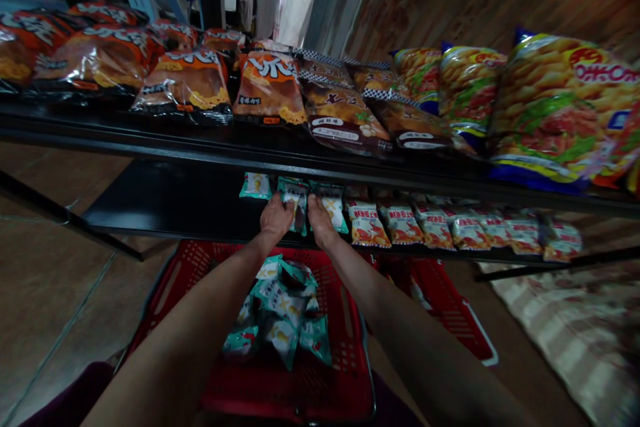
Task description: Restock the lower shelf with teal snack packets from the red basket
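Observation:
Two small green-and-white snack bags stand side by side on the lower shelf. My left hand (pixel 277 216) is closed on the left edge of the middle snack bag (pixel 299 205), thumb over its front. At the left side of the right-hand snack bag (pixel 336 205), my right hand (pixel 320 216) presses its fingers together against the wrapper; its fingertips are partly hidden. Another green snack bag (pixel 257 185) sits farther left and deeper on the shelf. Below my arms, a red shopping basket (pixel 280 400) holds a pile of matching green snack bags (pixel 283 300).
A row of red-and-white snack bags (pixel 400 221) lines the lower shelf (pixel 150 203) to the right. The upper shelf (pixel 150 137) overhangs my hands, bearing orange bags (pixel 185 80), brown bags (pixel 345 113) and large yellow bags (pixel 555 107). A second red basket (pixel 450 300) stands at right.

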### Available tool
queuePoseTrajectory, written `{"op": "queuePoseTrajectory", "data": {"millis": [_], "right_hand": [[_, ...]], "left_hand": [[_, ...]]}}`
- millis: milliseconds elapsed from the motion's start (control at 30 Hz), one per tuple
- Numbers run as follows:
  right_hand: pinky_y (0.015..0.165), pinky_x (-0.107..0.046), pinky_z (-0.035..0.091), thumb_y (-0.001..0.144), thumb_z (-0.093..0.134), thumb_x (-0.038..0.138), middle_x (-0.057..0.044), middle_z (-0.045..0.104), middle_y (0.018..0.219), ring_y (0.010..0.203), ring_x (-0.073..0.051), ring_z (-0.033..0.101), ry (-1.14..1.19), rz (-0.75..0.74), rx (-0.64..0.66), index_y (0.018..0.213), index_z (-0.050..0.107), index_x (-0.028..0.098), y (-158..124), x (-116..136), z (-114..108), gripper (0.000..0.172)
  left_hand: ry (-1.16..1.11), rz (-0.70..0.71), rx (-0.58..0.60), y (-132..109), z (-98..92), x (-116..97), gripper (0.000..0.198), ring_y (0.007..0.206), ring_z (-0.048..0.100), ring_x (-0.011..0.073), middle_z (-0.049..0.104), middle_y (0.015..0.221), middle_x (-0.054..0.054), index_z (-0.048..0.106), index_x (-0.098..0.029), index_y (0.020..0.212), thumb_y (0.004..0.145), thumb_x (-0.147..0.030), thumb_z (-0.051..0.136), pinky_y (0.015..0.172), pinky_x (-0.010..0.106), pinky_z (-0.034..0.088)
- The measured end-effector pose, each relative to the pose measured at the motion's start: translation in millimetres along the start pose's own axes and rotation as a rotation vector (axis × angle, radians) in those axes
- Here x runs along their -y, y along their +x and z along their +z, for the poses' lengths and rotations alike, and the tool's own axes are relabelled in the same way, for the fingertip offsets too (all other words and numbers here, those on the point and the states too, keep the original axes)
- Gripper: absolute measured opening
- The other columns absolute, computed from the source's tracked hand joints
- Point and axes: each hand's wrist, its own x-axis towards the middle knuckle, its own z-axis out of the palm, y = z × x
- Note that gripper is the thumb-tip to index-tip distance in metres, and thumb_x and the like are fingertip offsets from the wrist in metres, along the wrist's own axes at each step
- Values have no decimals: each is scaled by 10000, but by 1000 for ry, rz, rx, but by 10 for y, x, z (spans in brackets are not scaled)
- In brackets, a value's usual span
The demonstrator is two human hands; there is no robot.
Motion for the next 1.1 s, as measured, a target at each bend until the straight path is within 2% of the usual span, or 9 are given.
{"op": "queuePoseTrajectory", "data": {"millis": [100, 200, 533, 767, 867, 933, 1000, 1033, 1100], "right_hand": [[1091, -344, 284, 892, 250, 522, -128, 491, 1348, 1297, -209, 406, -26, 80, 22, 1259, 516, 134, -36, 149, -15, 597], [1069, -330, 315, 898, 241, 512, -121, 537, 1300, 1269, -206, 442, -38, 77, 26, 1215, 549, 151, -53, 222, -20, 571], [1044, -398, 346, 883, 244, 565, -99, 588, 1223, 1244, -232, 459, -98, 4, 35, 1171, 571, 208, -34, 74, 6, 563], [1073, -418, 295, 892, 238, 536, -119, 556, 1260, 1240, -248, 455, -173, -25, 42, 1181, 558, 173, -37, 172, -32, 564], [1085, -443, 264, 899, 266, 475, -139, 519, 1297, 1258, -255, 427, -230, -121, 33, 1239, 503, 140, -182, 224, -88, 533], [1085, -439, 267, 888, 317, 434, -138, 509, 1302, 1248, -248, 429, -249, -243, 7, 1249, 489, 135, -340, 244, -135, 499], [1081, -420, 285, 869, 363, 388, -125, 510, 1293, 1231, -234, 439, -250, -347, -9, 1232, 503, 146, -529, 250, -177, 458], [1073, -412, 303, 859, 379, 366, -118, 516, 1284, 1219, -227, 450, -246, -377, -2, 1218, 515, 155, -629, 250, -193, 438], [1045, -403, 347, 839, 403, 322, -107, 535, 1252, 1179, -218, 488, -230, -385, 30, 1183, 540, 171, -828, 252, -211, 400]], "left_hand": [[0, -22, -13, -8, 24, -3, 478, 1182, 523, 228, 565, 1272, 137, 449, -134, 1299, 866, -328, 392, 976, 300, 376], [-6, -31, -33, -9, 53, 7, 473, 1177, 527, 219, 564, 1273, 139, 453, -120, 1296, 862, -298, 400, 976, 285, 375], [-4, -7, -69, 7, 76, 72, 477, 1149, 549, 240, 583, 1237, 167, 459, -101, 1291, 855, -288, 413, 962, 324, 391], [67, -6, -101, -77, 18, 30, 494, 1114, 555, 259, 583, 1216, 183, 443, -57, 1295, 870, -304, 393, 942, 334, 397], [188, 133, -215, -286, -134, 125, 444, 1101, 536, 270, 605, 1149, 167, 500, -89, 1243, 886, -306, 350, 964, 372, 370], [238, 266, -259, -488, -269, 311, 383, 1115, 514, 254, 606, 1135, 127, 558, -161, 1176, 888, -297, 345, 996, 376, 336], [231, 272, -166, -724, -388, 606, 333, 1069, 539, 219, 622, 1088, 93, 608, -196, 1073, 864, -233, 352, 975, 336, 361], [221, 240, -55, -855, -431, 783, 322, 1046, 555, 207, 632, 1058, 85, 622, -205, 1035, 848, -214, 360, 950, 320, 384], [204, 132, 285, -1141, -473, 1154, 276, 1018, 585, 221, 655, 1017, 89, 654, -218, 966, 809, -244, 428, 917, 336, 414]]}}
